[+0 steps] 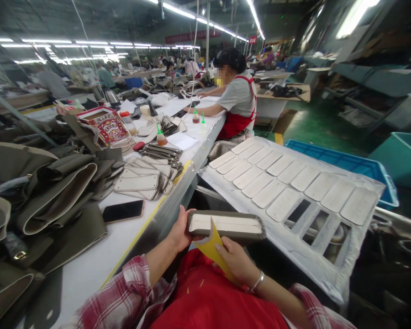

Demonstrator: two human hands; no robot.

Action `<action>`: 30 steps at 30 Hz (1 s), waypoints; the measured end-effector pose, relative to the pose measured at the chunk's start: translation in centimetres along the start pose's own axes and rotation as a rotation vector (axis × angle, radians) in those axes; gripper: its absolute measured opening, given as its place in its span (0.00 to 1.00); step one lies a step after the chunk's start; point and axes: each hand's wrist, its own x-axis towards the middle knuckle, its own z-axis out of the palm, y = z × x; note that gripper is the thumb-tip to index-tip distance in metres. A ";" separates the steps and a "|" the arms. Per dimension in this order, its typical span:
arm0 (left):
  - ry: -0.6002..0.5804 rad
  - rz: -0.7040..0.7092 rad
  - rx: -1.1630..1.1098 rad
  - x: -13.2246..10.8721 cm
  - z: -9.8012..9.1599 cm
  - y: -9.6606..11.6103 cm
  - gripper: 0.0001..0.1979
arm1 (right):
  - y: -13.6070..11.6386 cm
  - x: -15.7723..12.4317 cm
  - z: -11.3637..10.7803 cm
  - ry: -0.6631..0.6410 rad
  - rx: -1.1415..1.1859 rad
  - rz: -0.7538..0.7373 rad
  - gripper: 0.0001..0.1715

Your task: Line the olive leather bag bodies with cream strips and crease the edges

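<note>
My left hand (181,230) grips the left end of a dark olive bag piece (256,233) with a pale, long rectangular face turned up towards me. A seam or slit runs along that pale face. In my right hand (238,258), thumb on top, is a yellow sheet (214,251) with a pointed upper corner. The corner lies over the pale face of the bag piece; whether it touches cannot be made out. To the right, a white board (215,183) carries rows of pale rounded panels (269,194), with several open slots near its close end.
On the table at left are a phone (123,211), stacked pale straps (137,183), olive bag pieces (58,196) and a glue bottle (161,137). A co-worker (238,91) in a red apron sits farther along. A blue crate (335,160) stands behind the board.
</note>
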 end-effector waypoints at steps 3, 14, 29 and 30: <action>0.016 0.042 -0.018 0.1 0.4 -0.3 0.26 | -0.2 0.2 1.4 0.030 0.095 0.027 0.10; -0.060 0.105 -0.036 -0.9 -2.4 -0.9 0.31 | 0.6 1.5 7.9 0.158 0.537 0.206 0.05; -0.112 0.051 -0.114 -0.2 -3.8 -0.6 0.33 | 0.4 3.1 7.2 -0.381 0.305 0.334 0.25; -0.108 0.041 -0.112 -0.1 -3.8 -0.6 0.33 | 0.6 3.4 7.2 -0.400 0.290 0.304 0.25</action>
